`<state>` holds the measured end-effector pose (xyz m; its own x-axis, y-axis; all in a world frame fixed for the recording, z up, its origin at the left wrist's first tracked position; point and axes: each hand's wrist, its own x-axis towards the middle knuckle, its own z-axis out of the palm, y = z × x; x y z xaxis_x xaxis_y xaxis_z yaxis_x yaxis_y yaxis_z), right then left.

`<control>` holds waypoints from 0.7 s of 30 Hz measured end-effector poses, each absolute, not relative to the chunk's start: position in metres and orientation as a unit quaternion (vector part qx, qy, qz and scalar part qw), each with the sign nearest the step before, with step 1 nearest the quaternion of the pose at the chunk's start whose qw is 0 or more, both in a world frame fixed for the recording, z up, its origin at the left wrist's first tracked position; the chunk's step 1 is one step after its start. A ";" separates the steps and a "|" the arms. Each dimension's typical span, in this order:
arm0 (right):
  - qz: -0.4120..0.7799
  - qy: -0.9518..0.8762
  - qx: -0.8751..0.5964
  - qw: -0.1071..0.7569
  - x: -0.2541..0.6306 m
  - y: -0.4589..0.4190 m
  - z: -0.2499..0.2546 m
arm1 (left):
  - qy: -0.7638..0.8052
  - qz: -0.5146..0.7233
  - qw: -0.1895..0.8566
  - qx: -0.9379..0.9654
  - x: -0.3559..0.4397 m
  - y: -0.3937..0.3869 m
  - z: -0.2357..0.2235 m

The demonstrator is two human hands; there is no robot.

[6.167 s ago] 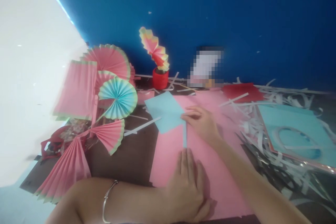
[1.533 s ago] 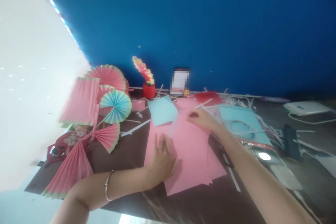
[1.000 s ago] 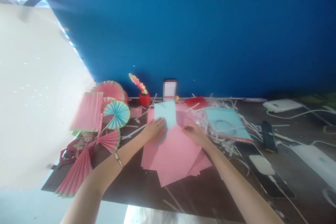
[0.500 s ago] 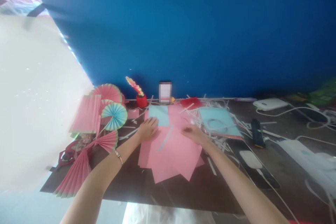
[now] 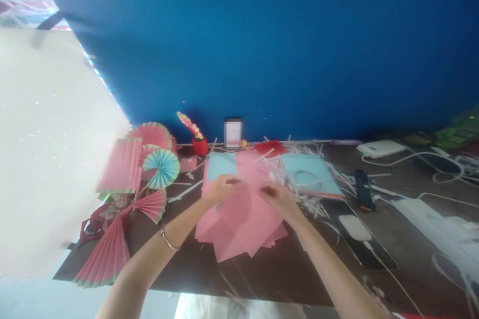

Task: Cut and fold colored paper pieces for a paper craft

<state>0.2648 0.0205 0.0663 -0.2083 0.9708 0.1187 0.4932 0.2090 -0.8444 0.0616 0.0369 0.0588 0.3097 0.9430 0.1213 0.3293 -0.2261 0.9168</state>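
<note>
Left grip (image 5: 221, 189), right grip (image 5: 280, 200) over pink sheets (image 5: 256, 229); cannot tell whether either clamps paper. Pale-blue square (image 5: 222, 164) just beyond left grip.

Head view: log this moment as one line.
left hand: over pink paper, grip unclear; right hand: over pink paper, grip unclear; blue paper: beyond left hand; fans: left on table

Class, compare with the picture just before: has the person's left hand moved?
Yes: judged against the red pot, the left hand has shifted rightward in the view, toward the right hand.
</note>
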 end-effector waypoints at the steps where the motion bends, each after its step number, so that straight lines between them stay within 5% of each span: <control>1: 0.331 -0.701 -0.524 0.353 0.265 0.018 0.068 | 0.465 0.377 0.410 0.688 0.064 0.034 0.063; 9: -0.002 -0.778 -0.456 0.431 0.248 -0.011 0.095 | 0.430 0.428 0.295 0.738 0.070 0.015 0.079; 21: -0.112 -0.781 -0.393 0.473 0.243 -0.008 0.103 | 0.357 0.454 0.172 0.798 0.075 0.005 0.090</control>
